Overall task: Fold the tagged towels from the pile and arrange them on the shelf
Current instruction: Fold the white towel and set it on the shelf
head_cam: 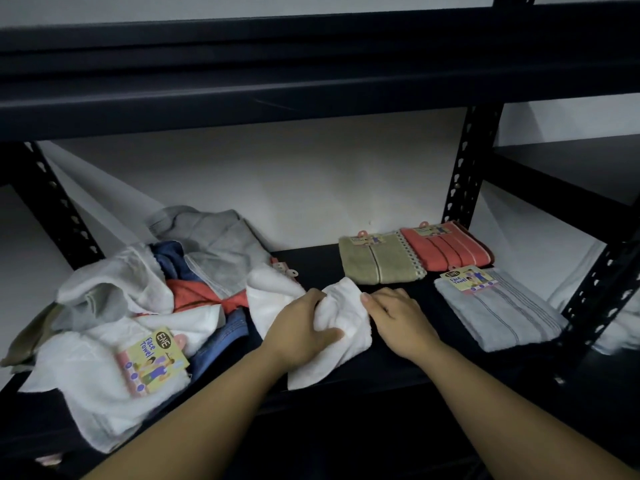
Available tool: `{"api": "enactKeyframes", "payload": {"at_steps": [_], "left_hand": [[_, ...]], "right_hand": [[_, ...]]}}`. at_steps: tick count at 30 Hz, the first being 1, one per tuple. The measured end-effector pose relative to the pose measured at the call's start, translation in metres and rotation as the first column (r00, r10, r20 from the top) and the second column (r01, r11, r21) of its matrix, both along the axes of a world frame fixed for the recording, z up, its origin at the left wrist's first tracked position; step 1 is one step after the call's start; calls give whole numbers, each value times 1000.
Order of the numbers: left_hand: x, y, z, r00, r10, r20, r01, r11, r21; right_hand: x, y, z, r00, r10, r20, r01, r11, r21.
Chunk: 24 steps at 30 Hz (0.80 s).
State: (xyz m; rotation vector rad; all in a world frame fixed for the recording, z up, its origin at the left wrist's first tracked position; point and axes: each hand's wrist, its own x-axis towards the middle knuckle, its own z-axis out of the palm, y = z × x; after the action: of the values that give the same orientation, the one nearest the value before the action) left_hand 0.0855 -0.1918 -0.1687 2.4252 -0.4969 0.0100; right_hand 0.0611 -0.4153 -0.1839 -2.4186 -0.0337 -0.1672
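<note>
**A:** Two hands on one white towel (341, 327) at the middle of the shelf (398, 362). The left hand (304, 327) has its fingers curled into a bunched fold, thumb clamped over the cloth; the right hand (398, 317) lies beside it with fingers bent, fingertips against the towel's right edge. Whether they actually pinch it, I cannot tell.

**B:** I'd say this is early in the fold. Best to spread it flat first, match the corners, and keep the tag on top like the finished ones.

**A:** Those sit to the right: a tan towel (377, 261) and a coral towel (446, 251) touching at the back, a pale grey towel (502, 310) in front, all tags up.

**B:** And the pile (138, 299) is just left, one white piece with its tag (152, 362) showing.

**A:** This towel's own tag? Possibly the pink hanger by the pile, but I can't say. The far end runs under the left hand, and the dim light blurs the pile's layers.
</note>
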Motion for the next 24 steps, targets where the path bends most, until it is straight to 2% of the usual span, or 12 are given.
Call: {"api": "enactKeyframes", "payload": {"at_steps": [3, 6, 9, 14, 17, 19, 21, 22, 24], "left_hand": [[-10, 3, 6, 1000, 11, -25, -16, 984, -177], [-19, 6, 15, 999, 19, -51, -37, 924, -381], [-24, 6, 22, 999, -27, -27, 11, 878, -479], [-29, 2, 32, 995, -92, -45, 52, 829, -557], [-30, 1, 44, 994, -106, -36, 56, 747, -662], [-30, -1, 63, 998, -65, -21, 28, 673, -739], [-31, -2, 90, 1000, -30, 4, 22, 638, -770], [-32, -1, 103, 999, -33, 30, 45, 648, -761], [-34, 1, 129, 995, -32, 99, 89, 757, -648]], "right_hand": [[-1, 1, 4, 999, -27, 32, 18, 969, 248], [-2, 3, 19, 999, -44, 15, 29, 844, 536], [-2, 8, 34, 1000, 12, -27, 10, 718, 696], [-9, 14, 64, 996, 15, 87, -74, 690, 720], [-17, 11, 88, 986, -14, 167, -98, 763, 639], [-22, 9, 105, 971, 10, 238, -149, 804, 575], [-29, 9, 122, 957, 50, 287, -194, 844, 500], [-33, 9, 131, 952, 67, 299, -203, 868, 453], [-42, 8, 148, 939, 130, 318, -246, 901, 357]]}}
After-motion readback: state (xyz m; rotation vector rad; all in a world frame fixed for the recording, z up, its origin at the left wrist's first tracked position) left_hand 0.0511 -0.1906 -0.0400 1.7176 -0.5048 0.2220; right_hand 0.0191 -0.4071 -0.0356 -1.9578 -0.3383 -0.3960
